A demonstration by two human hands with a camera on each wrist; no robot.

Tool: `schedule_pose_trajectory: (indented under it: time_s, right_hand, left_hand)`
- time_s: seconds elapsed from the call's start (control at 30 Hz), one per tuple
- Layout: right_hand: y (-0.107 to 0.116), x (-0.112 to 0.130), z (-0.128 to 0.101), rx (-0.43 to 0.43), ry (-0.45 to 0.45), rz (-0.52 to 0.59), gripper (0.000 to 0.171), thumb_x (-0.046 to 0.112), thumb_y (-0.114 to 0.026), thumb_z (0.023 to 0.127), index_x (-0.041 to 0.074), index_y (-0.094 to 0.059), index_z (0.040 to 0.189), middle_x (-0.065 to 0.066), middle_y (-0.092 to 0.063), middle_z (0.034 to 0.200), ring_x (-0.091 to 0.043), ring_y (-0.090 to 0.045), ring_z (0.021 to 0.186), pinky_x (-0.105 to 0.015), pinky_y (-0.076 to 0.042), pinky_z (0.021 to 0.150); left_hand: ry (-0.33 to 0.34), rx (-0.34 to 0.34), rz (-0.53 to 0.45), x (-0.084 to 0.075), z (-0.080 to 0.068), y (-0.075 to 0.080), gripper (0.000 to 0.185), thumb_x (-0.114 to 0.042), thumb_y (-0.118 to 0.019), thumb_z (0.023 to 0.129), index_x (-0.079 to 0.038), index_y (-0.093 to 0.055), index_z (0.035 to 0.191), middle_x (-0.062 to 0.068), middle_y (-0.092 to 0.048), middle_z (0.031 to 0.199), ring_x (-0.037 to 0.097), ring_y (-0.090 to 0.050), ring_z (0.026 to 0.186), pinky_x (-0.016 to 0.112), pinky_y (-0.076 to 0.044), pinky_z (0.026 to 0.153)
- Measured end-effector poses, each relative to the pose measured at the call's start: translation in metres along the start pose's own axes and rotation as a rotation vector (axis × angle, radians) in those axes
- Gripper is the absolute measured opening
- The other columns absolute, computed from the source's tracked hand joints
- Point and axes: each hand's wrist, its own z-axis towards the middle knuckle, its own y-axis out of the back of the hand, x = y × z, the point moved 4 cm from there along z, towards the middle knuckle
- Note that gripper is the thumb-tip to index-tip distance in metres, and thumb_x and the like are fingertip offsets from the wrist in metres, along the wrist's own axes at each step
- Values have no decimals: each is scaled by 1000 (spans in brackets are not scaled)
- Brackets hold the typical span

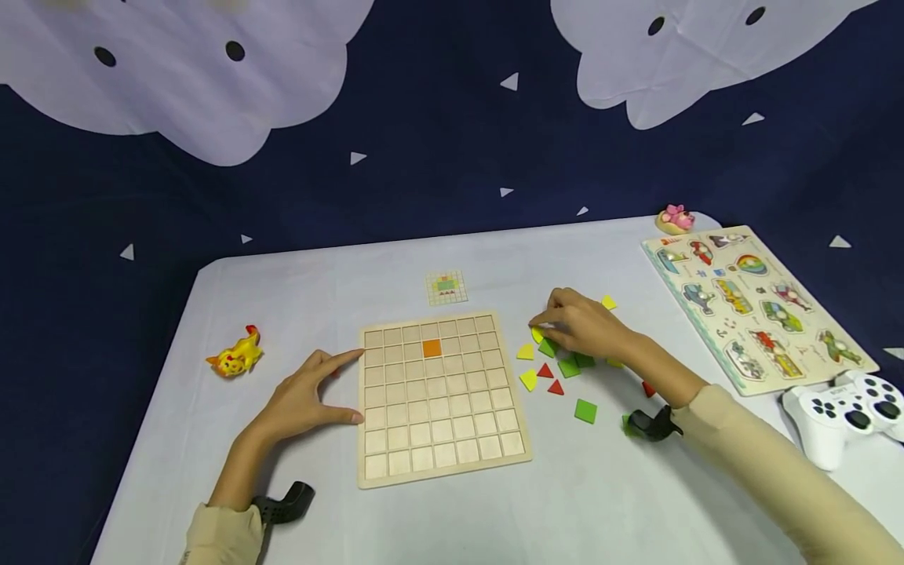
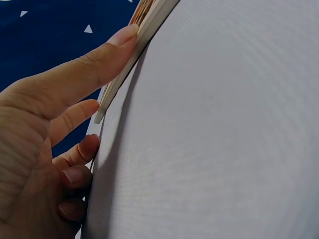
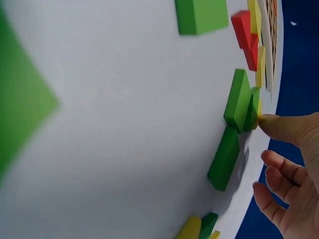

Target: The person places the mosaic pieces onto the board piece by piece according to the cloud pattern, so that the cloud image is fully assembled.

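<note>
A wooden grid board [image 1: 443, 453] lies flat, with one orange square tile [image 1: 431, 348] in an upper cell. My left hand [image 1: 305, 396] is at the board's left edge, thumb and index finger spread apart and touching the rim. To the right of the board, my right hand [image 1: 585, 322] pinches a yellow rounded tile [image 1: 538, 335] by its edge; the right wrist view shows the thumb [image 3: 279, 127] against it, the index fingertip hidden. Green square tiles [image 1: 569, 367] lie under and beside this hand, with red triangles [image 1: 555, 387] and other yellow tiles [image 1: 528, 380] nearer the board.
A small pattern card [image 1: 446, 288] lies behind the board. At the right are a picture puzzle board [image 1: 759, 306], a white game controller [image 1: 843, 416] and a pink figurine [image 1: 676, 219]. A yellow toy figure [image 1: 238, 355] lies at the left.
</note>
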Motion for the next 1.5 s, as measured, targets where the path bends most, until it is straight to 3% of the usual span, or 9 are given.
schedule_pose_trajectory:
  time_s: [0.33, 0.6, 0.97, 1.5]
  right_hand:
    - [3, -4, -4, -21, 88, -77, 21, 18, -78, 86, 8, -79, 104, -5, -60, 91, -16, -51, 81, -32, -46, 70]
    - [-1, -5, -13, -58, 84, -57, 20, 18, -80, 84, 8, -79, 101, -2, -58, 91, -13, -51, 82, -31, -47, 70]
    - [-4, 8, 7, -144, 117, -64, 22, 22, -84, 76, 6, -77, 89, -2, -59, 91, -14, -55, 79, -33, -51, 68]
    - [-23, 94, 79, -102, 250, -44, 24, 27, -79, 82, 6, -78, 95, -3, -58, 93, -13, -50, 76, -29, -47, 70]
  left_hand:
    - [3, -5, -5, 0, -2, 2, 99, -55, -89, 62, -29, -47, 148, 0, -44, 98, 17, -43, 80, 34, -34, 69]
    - [-2, 2, -11, 2, -2, 2, 99, -55, -89, 62, -29, -47, 148, 0, -44, 98, 17, -42, 80, 34, -34, 68]
    - [-2, 1, -28, 3, 0, 0, 98, -56, -89, 62, -31, -48, 147, 0, -43, 98, 17, -42, 80, 34, -35, 69]
    - [-19, 7, -52, 2, 1, 2, 96, -51, -90, 62, -31, -49, 147, 0, -45, 98, 15, -42, 79, 34, -35, 68]
